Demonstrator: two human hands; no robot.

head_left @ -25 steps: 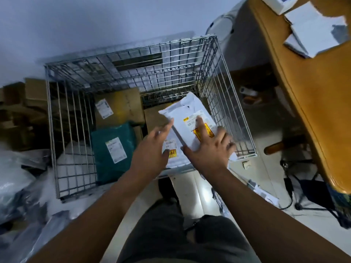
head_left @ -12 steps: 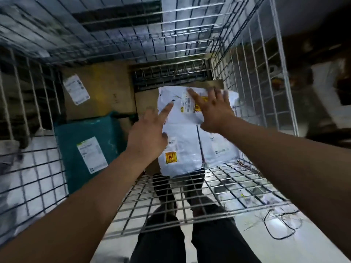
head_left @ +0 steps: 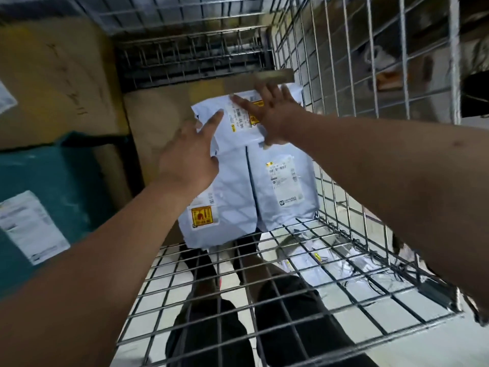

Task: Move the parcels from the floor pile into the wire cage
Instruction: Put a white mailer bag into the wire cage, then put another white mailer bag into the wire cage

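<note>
The wire cage (head_left: 454, 49) holds 3 white mailers (head_left: 285, 186) at centre: 2 side by side, the third overlapping their 12 o'clock ends. They lie on a flat brown box (head_left: 158, 123). A teal parcel (head_left: 66, 181) sits at 9 o'clock and a brown carton (head_left: 53, 83) at 10 o'clock.

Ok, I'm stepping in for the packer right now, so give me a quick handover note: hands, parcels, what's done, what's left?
Right hand: open, flat on the top white parcel.
Left hand: open, index finger at that parcel's left edge.
In the wire cage: it lies over two lower white parcels, beside a teal parcel and cardboard boxes.
Done: this parcel is in the cage, not yet let go.
Left: release it; more white bags seem to lie on the floor beyond the mesh.
</note>
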